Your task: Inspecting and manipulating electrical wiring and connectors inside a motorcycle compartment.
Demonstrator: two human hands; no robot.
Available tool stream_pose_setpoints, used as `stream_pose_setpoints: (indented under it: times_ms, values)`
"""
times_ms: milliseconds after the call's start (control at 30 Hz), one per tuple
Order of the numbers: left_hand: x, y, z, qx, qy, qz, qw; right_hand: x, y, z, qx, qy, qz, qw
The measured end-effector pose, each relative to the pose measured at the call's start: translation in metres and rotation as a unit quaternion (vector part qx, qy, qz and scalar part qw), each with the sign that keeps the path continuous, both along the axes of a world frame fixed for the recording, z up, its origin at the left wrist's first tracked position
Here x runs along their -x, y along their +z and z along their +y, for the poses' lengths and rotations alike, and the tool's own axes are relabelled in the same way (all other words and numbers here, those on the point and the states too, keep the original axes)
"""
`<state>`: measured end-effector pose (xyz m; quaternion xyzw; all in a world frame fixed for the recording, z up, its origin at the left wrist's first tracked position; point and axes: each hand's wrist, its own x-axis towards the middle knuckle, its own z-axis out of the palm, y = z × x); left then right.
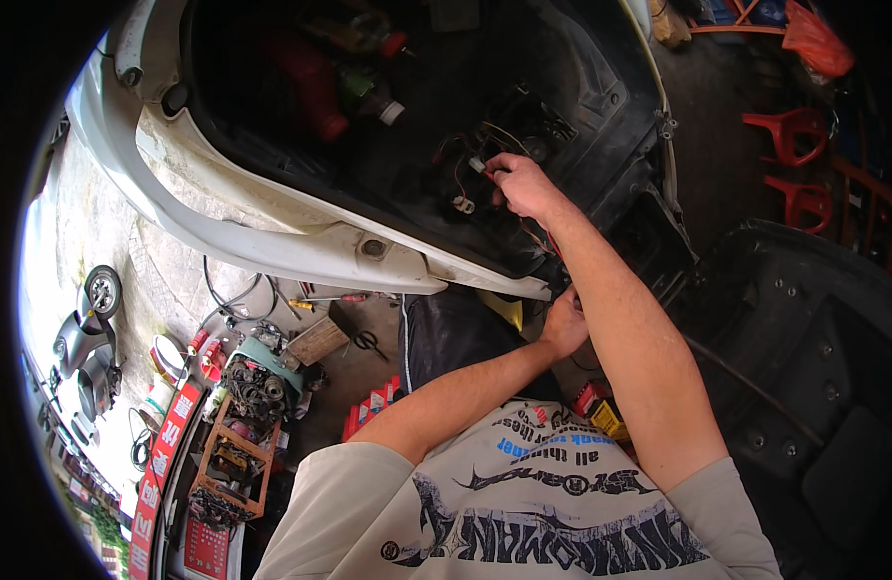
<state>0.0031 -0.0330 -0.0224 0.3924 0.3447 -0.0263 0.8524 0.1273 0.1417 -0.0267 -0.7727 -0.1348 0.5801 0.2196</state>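
Observation:
My right hand (526,186) reaches into the dark hollow of a white scooter body (262,232). Its fingers are pinched on thin wires, beside a white wire connector (477,164). A second pale connector (462,204) hangs on a red wire just left of that hand. Lower down, my left hand (566,326) is closed at the near edge of the body, below my right forearm. Whatever its curled fingers hold is hidden. More loose wires (504,133) run behind the right hand.
Bottles lie in the hollow, one with a white cap (391,113). A black seat-like panel (804,367) is on the right, with red plastic chairs (799,135) beyond. At lower left are scissors (367,340), cables, a crate of parts (235,445) and a parked scooter (86,353).

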Motion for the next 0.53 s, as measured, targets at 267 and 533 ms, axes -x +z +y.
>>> stream_pose_setpoints:
  times_ms: [267, 533]
  values:
    - [0.0000, -0.0032, -0.0037, -0.008, 0.007, -0.008, 1.000, 0.0002, 0.0036, -0.0002, -0.001, -0.033, 0.014, 0.999]
    - [0.0002, -0.0014, -0.0022, -0.001, 0.030, -0.031, 0.999, -0.0019, 0.0070, -0.0004, 0.011, -0.053, 0.075, 0.996]
